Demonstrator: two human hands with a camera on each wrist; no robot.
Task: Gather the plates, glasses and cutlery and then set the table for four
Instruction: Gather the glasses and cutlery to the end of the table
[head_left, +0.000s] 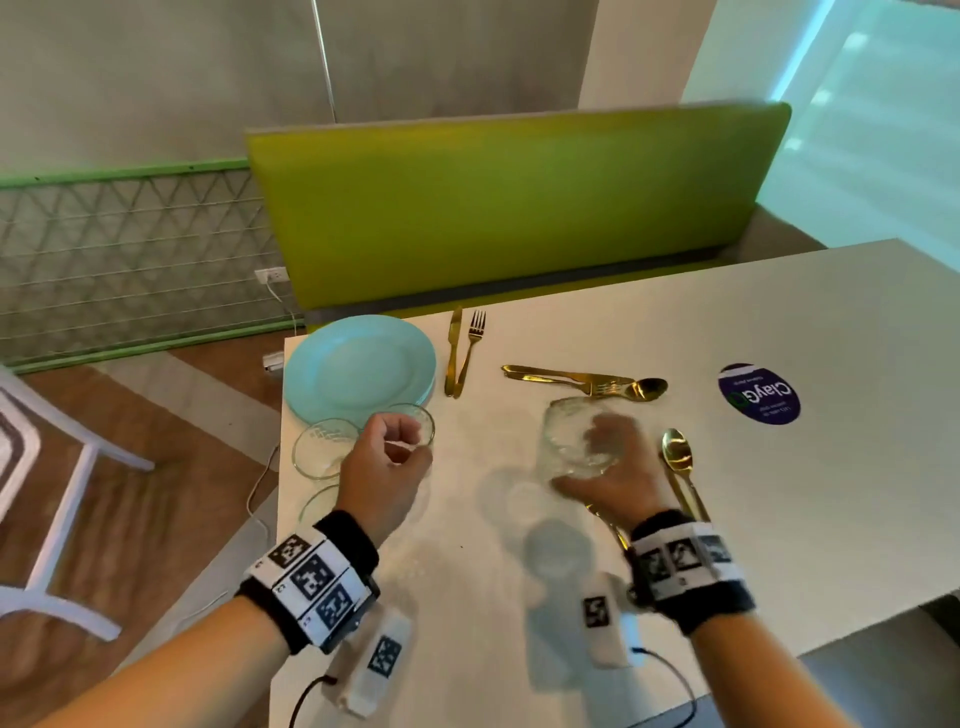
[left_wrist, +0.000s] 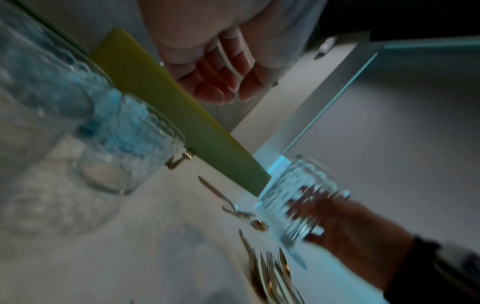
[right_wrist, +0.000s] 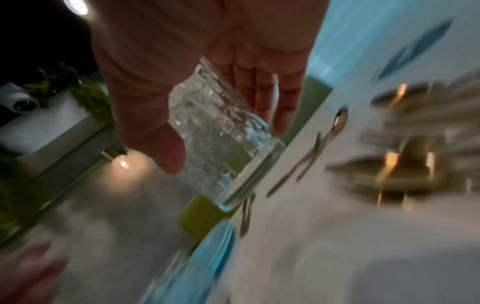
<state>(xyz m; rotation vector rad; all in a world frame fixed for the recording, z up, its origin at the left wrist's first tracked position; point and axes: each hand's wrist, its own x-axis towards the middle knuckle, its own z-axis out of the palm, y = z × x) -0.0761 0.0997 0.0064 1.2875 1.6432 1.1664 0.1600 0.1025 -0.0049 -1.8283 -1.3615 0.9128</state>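
My right hand (head_left: 608, 457) grips a clear patterned glass (head_left: 574, 436), tilted and held just above the white table (head_left: 779, 493); the right wrist view shows thumb and fingers (right_wrist: 275, 107) wrapped round this glass (right_wrist: 233, 164). My left hand (head_left: 397, 452) hovers loosely curled and holds nothing, its fingers (left_wrist: 215, 82) bare. It is beside three more glasses (head_left: 324, 447) at the table's left edge. A stack of light blue plates (head_left: 358, 364) lies behind them. A gold knife and fork (head_left: 460, 353), a gold cutlery pile (head_left: 587, 384) and gold spoons (head_left: 678, 457) lie around.
A green bench back (head_left: 509, 208) runs along the table's far side. A white chair (head_left: 52, 467) stands on the floor to the left. A purple round sticker (head_left: 759, 394) is on the table at right. White tagged packs (head_left: 374, 660) with cables lie near the front edge.
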